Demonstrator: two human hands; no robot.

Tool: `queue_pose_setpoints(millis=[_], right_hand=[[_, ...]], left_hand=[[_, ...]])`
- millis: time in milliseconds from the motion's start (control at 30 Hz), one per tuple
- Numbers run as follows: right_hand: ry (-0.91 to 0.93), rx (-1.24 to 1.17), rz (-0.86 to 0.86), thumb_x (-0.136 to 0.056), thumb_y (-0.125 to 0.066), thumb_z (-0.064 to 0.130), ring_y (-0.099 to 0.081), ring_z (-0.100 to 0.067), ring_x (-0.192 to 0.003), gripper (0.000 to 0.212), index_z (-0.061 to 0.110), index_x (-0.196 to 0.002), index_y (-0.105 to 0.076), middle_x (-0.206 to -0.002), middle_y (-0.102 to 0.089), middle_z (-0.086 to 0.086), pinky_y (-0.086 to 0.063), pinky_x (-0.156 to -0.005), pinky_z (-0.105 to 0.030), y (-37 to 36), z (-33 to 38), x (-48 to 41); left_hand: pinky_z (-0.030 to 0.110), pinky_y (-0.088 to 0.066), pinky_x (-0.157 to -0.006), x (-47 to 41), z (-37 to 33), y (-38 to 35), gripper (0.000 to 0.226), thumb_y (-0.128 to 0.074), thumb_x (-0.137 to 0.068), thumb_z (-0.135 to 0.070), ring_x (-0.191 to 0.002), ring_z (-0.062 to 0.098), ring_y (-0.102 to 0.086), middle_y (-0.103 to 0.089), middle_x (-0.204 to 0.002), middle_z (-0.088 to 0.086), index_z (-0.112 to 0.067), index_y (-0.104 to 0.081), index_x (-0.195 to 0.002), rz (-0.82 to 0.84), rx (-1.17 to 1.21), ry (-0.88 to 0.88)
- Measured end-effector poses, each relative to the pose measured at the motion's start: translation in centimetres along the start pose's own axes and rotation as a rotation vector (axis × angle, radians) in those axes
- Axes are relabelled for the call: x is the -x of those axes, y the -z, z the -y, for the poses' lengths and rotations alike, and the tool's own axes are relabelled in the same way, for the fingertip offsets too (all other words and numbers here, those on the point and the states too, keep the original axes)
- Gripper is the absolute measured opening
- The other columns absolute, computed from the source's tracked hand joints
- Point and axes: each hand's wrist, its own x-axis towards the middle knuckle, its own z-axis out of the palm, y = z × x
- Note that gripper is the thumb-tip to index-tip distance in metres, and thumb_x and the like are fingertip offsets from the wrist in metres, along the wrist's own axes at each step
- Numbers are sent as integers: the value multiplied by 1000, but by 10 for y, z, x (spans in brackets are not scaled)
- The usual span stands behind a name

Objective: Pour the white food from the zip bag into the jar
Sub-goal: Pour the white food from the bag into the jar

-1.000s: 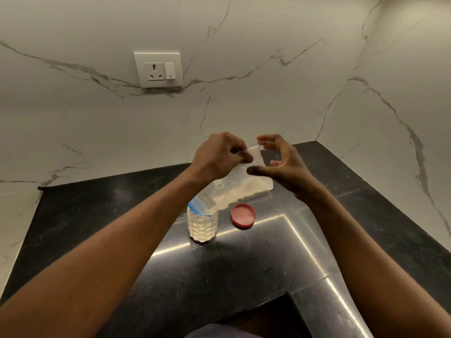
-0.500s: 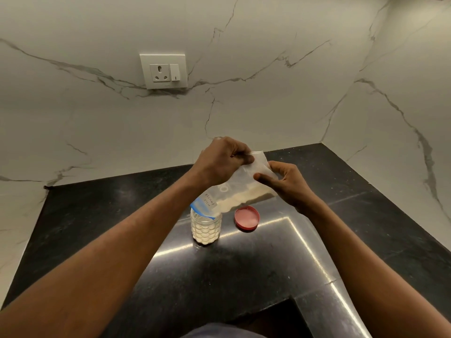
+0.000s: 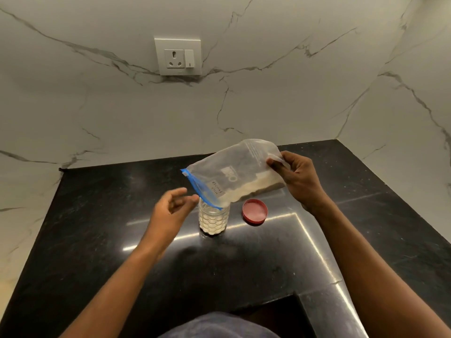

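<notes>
Head view: right hand [image 3: 299, 178] gripping zip bag [image 3: 234, 174]

The black surface [image 3: 97, 240] is bare along its left edge and across the front, so a hand could pass freely there. Near the middle stands the jar [image 3: 214, 219], with the red lid [image 3: 255, 211] just beside it on the right, a narrow gap between them. The zip bag [image 3: 234, 176] slants over the jar mouth, blocking approach from above. The left hand [image 3: 170, 211] hovers loose-fingered close to the jar's left. The back right corner is hemmed by marble walls [image 3: 292, 106].
</notes>
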Motion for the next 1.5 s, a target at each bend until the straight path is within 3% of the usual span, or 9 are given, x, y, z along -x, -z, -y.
queue_pose_setpoints(millis=[100, 200, 367, 533, 700, 933, 1100, 1267, 1500], right_hand=[[46, 14, 12, -95, -66, 34, -70, -13, -82, 14, 23, -98, -73, -95, -74, -2, -62, -72, -35, -7, 0, 0], [73, 21, 4, -100, -65, 25, -69, -6, -78, 8, 28, -99, -72, -89, -75, 13, -60, -68, -24, -10, -2, 1], [97, 87, -75, -104, -62, 17, -61, 3, -69, 10, 20, -101, -71, -80, -69, 21, -48, -60, -12, -15, -3, -1], [97, 127, -80, -103, -62, 16, -63, 7, -70, 9, 20, -102, -70, -80, -70, 26, -48, -60, -10, -17, 2, -3], [88, 135, -77, -103, -63, 18, -62, 6, -71, 9, 18, -101, -71, -81, -69, 13, -49, -61, -12, -15, 8, -7], [84, 149, -37, -103, -63, 18, -65, 5, -72, 9, 19, -101, -71, -83, -71, 25, -50, -61, -11, -14, 10, -6], [81, 145, -59, -103, -63, 17, -64, 3, -71, 10, 16, -101, -72, -81, -71, 21, -51, -61, -14, -13, 9, -4], [68, 146, -61, -103, -63, 17, -61, -2, -72, 11, 15, -100, -73, -85, -70, 6, -51, -63, -20, -10, 10, 1], [86, 152, -42, -101, -65, 16, -63, 2, -72, 8, 14, -102, -73, -85, -70, 5, -51, -63, -14, -12, 17, 3]], left_hand=[[10, -58, -75, -9, 4, -12, 35, -76, -85, -45, -101, -1, -75, -80, -106, -18, -28, -71, -115, 81, 41, -49], [16, -61, -80, -25, 4, -16, 11, -72, -97, -22, -100, 6, -77, -82, -105, -12, -24, -75, -108, 41, 76, -84], [13, -59, -76, -33, 4, -14, 12, -71, -98, -17, -100, 5, -77, -82, -105, -12, -23, -76, -108, 65, 99, -84], [13, -59, -75, -32, 4, -13, 15, -72, -97, -21, -100, 7, -78, -83, -106, -9, -21, -76, -111, 67, 146, -73], [14, -59, -76, -32, 5, -13, 14, -72, -97, -21, -100, 8, -78, -83, -106, -7, -19, -75, -111, 64, 165, -68], [14, -59, -79, -30, 8, -12, 13, -72, -98, -20, -101, 9, -79, -83, -106, -5, -17, -76, -110, 78, 201, -77], [15, -60, -80, -27, 7, -12, 14, -71, -98, -20, -101, 9, -78, -83, -106, -6, -17, -75, -111, 89, 210, -86], [15, -61, -81, -24, 7, -14, 14, -70, -98, -21, -102, 7, -78, -83, -106, -9, -20, -74, -111, 111, 194, -85], [16, -62, -80, -23, 10, -10, 15, -72, -96, -21, -104, 7, -78, -83, -107, -9, -21, -76, -111, 96, 193, -75]])
